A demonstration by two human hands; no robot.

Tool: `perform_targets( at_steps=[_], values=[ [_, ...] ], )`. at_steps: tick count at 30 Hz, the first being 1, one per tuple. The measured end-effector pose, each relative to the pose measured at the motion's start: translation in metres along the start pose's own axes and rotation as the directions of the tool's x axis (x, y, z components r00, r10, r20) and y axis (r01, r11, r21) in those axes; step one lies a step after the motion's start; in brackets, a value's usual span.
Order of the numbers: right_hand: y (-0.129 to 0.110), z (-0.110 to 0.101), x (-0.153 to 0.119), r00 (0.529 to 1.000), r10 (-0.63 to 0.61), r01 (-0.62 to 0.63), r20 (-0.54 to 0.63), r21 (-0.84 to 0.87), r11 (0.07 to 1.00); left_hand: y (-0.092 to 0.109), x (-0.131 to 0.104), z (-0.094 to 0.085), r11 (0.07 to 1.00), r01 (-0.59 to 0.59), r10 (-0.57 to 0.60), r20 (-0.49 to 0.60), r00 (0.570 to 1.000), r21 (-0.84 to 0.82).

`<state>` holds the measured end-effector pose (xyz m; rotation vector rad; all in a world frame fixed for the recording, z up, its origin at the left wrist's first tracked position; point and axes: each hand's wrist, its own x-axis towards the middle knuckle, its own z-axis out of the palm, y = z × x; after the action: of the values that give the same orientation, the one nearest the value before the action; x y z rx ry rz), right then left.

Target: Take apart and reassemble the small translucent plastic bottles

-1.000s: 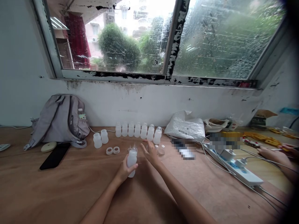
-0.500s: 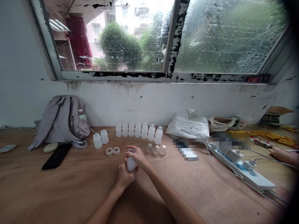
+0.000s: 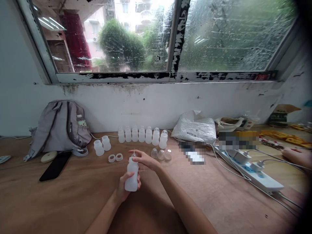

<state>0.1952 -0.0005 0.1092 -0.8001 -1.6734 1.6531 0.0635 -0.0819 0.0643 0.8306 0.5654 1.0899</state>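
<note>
Wrapped around the frosted body of a baby bottle [image 3: 132, 177] is my left hand [image 3: 123, 186], which holds it nearly upright above the table. A clear teat [image 3: 134, 154] stands up from the bottle's top. My right hand [image 3: 146, 159] has its fingers and thumb around the ring just below the teat. Left of the bottle lie two loose white rings [image 3: 115, 157]. Several clear dome caps [image 3: 161, 154] sit on the table to the right. Behind them stands a row of capped baby bottles [image 3: 141, 135], and two bottles without tops [image 3: 98, 148] stand further left.
A grey backpack [image 3: 60, 126] leans on the wall at the left, with a black phone [image 3: 55, 166] before it. At the right are a silvery plastic bag [image 3: 195, 128], a white power strip [image 3: 262, 182] with cables, and another person's hand [image 3: 294, 157].
The bottle has come from a strong tilt to nearly upright, so its body now faces me. My left hand has shifted left and lower; my right hand stays at the top.
</note>
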Motion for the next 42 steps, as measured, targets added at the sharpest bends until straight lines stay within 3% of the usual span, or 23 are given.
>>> perform_targets(
  at_steps=[1,3,5,13,19,23,26,28,29,31,33,36,39,42],
  values=[
    [0.004,-0.008,0.002,0.993,-0.035,0.023,-0.115,-0.104,0.994,0.002,0.001,-0.003,1.0,-0.01,0.01,-0.023,1.0,0.004],
    [0.011,-0.024,0.007,0.926,-0.151,0.043,-0.345,-0.301,0.953,0.005,0.002,-0.007,0.999,-0.024,0.026,-0.051,0.998,0.045],
    [0.014,-0.034,0.008,0.887,-0.201,0.046,-0.416,-0.354,0.934,0.005,0.003,-0.007,0.995,-0.023,0.027,-0.041,0.999,0.099],
    [-0.014,-0.025,-0.002,0.96,-0.154,0.104,-0.233,-0.214,0.971,-0.006,0.003,-0.003,0.983,0.062,-0.051,-0.064,0.997,0.171],
    [-0.017,-0.024,-0.006,0.973,-0.118,0.039,-0.2,-0.361,0.932,-0.007,0.005,-0.002,0.978,0.079,-0.065,-0.076,0.995,0.193],
    [-0.019,-0.025,-0.008,0.979,-0.129,0.062,-0.157,-0.373,0.926,-0.007,0.005,0.0,0.974,0.104,-0.088,-0.09,0.992,0.201],
    [-0.02,-0.026,-0.008,0.959,-0.194,0.086,-0.205,-0.443,0.892,-0.006,0.007,-0.001,0.944,0.042,-0.007,-0.11,0.994,0.326],
    [-0.018,-0.028,-0.006,0.921,-0.266,0.08,-0.283,-0.532,0.843,-0.005,0.008,-0.004,0.843,-0.083,0.175,-0.126,0.976,0.532],
    [-0.016,-0.029,-0.004,0.9,-0.299,0.069,-0.318,-0.572,0.817,-0.004,0.009,-0.006,0.748,-0.144,0.291,-0.124,0.949,0.648],
    [-0.01,-0.034,-0.001,0.872,-0.337,0.045,-0.356,-0.627,0.778,-0.001,0.013,-0.012,0.514,-0.212,0.497,-0.087,0.863,0.831],
    [-0.004,-0.039,0.002,0.864,-0.348,0.023,-0.363,-0.662,0.749,0.006,0.018,-0.02,0.323,-0.223,0.614,-0.025,0.789,0.92],
    [0.005,-0.046,0.005,0.877,-0.336,-0.009,-0.344,-0.711,0.704,0.029,0.031,-0.034,0.057,-0.155,0.638,0.083,0.766,0.986],
    [0.014,-0.048,0.006,0.907,-0.294,-0.03,-0.303,-0.741,0.671,0.07,0.051,-0.05,-0.293,0.095,0.568,0.094,0.817,0.952],
    [0.025,-0.045,0.008,0.938,-0.25,-0.026,-0.242,-0.766,0.642,0.115,0.073,-0.06,-0.384,0.225,0.59,0.05,0.806,0.895]
  ],
)
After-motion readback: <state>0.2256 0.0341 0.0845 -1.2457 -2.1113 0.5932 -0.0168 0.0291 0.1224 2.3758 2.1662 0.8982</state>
